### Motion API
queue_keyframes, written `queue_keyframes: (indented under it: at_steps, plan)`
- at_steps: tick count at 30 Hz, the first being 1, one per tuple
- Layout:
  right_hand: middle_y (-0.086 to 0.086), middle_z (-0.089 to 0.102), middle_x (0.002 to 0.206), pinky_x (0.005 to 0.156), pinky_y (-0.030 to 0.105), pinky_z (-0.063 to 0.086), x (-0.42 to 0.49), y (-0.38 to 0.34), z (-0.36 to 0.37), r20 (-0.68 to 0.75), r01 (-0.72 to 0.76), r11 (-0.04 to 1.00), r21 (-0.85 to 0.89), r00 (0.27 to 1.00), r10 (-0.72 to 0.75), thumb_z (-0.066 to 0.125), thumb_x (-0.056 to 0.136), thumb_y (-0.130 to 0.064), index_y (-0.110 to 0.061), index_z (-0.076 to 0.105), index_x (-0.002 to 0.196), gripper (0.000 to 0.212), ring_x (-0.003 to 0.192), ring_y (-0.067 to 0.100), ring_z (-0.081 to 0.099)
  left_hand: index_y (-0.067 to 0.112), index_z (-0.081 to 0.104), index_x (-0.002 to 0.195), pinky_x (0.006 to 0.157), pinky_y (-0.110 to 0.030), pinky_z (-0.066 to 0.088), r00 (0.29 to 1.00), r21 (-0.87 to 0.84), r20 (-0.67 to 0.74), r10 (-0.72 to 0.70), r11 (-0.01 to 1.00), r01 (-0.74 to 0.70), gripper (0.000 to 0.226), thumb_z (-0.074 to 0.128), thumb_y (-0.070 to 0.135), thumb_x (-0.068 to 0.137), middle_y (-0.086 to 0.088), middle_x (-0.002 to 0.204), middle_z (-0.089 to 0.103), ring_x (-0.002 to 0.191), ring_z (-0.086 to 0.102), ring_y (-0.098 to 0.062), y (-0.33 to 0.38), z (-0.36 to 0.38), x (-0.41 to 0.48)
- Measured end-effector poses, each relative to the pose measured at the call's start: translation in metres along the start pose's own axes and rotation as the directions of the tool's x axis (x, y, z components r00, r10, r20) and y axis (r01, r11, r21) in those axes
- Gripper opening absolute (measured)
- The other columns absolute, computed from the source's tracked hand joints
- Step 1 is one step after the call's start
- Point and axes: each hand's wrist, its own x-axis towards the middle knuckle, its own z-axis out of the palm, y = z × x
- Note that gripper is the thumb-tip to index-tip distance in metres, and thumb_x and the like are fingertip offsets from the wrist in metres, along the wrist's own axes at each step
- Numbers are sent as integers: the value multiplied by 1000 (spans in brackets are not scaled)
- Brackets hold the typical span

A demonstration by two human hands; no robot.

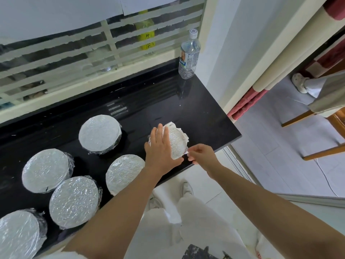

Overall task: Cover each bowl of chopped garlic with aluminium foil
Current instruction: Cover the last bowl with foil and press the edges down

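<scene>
On the black countertop (149,101), five foil-covered bowls (74,201) stand to the left of the sixth bowl (178,146) — the closest just beside it, the others further left; the left hand (160,146) lies on the sixth bowl's left side, fingers straight, pressing the aluminium foil (173,126) down over its top; the foil bunches in crumples along this bowl's far rim; at its near-right edge the right hand (200,154) pinches a foil corner between thumb and fingertips; well beyond the bowl — by the window — stands a clear water bottle (188,55).
</scene>
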Motion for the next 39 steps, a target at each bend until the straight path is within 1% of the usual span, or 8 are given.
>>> queue_keyframes:
  at_steps: [2, 6, 12, 17, 21, 26, 32, 39]
  plan:
    - [3, 66, 93, 76, 27, 57, 2, 1, 4, -74, 152, 978, -146, 984, -164, 67, 82, -4, -14, 62, 94, 17, 88, 21, 65, 11, 2, 154, 109, -53, 34, 1000, -10, 1, 1, 1000, -1, 122, 66, 72, 69, -8, 163, -3, 150, 1, -29, -2, 0, 0]
    - [-3, 64, 96, 71, 19, 53, 1, 4, 9, -32, 301, 928, -220, 949, -315, 72, 80, -5, -20, 59, 93, 24, 81, 15, 64, 10, 4, 154, 105, -50, 36, 1000, 20, -14, 11, 1000, -11, 124, 65, 74, 68, -9, 163, -1, 149, 4, -30, -4, 3, 0]
    - [-14, 65, 77, 72, 25, 54, 10, 5, 9, -44, 321, 872, -369, 931, -361, 72, 82, -21, -27, 64, 81, 11, 72, 7, 63, 7, 13, 154, 100, -50, 41, 999, 30, -48, -3, 1000, 5, 119, 67, 69, 68, -11, 162, 9, 148, 12, -31, -3, 6, 0]
    - [-10, 63, 71, 65, 22, 50, 12, -1, 12, -71, 255, 862, -439, 946, -316, 66, 80, -13, -21, 64, 71, 13, 70, 10, 61, 10, 7, 155, 105, -49, 37, 1000, 29, -17, -23, 999, 24, 121, 70, 62, 67, -9, 163, 2, 149, 5, -30, 1, 5, -2]
    - [-10, 64, 68, 59, 18, 43, 13, -1, 17, -136, 194, 927, -320, 959, -247, 67, 76, -8, -19, 63, 69, 14, 69, 9, 61, 10, 7, 155, 105, -49, 36, 999, 17, -17, -39, 999, 39, 121, 70, 62, 67, -8, 163, 1, 149, 4, -29, 3, 5, -3]
    - [4, 72, 73, 72, 31, 60, 7, 6, 23, -144, 70, 997, 32, 987, -65, 68, 77, -3, -17, 67, 74, 14, 73, 20, 71, 9, 7, 155, 105, -50, 37, 999, 30, -29, -39, 999, 39, 123, 70, 66, 66, -9, 163, 2, 149, 6, -30, 4, 5, -3]
    - [10, 74, 91, 77, 28, 59, -5, -1, 21, 5, -160, 876, 455, 984, 178, 61, 89, -11, -7, 72, 82, 13, 87, 22, 71, 10, 7, 155, 105, -51, 36, 999, 41, -27, -21, 999, 22, 123, 70, 67, 66, -9, 163, 3, 149, 7, -31, 1, 5, -2]
    - [14, 72, 99, 75, 25, 58, -6, -2, 28, 85, -218, 847, 484, 976, 202, 72, 86, -20, -4, 69, 91, 17, 93, 24, 70, 12, 10, 155, 109, -56, 32, 990, -23, 43, 138, 990, -137, 121, 73, 65, 66, -7, 164, -3, 149, -1, -27, -17, -6, 10]
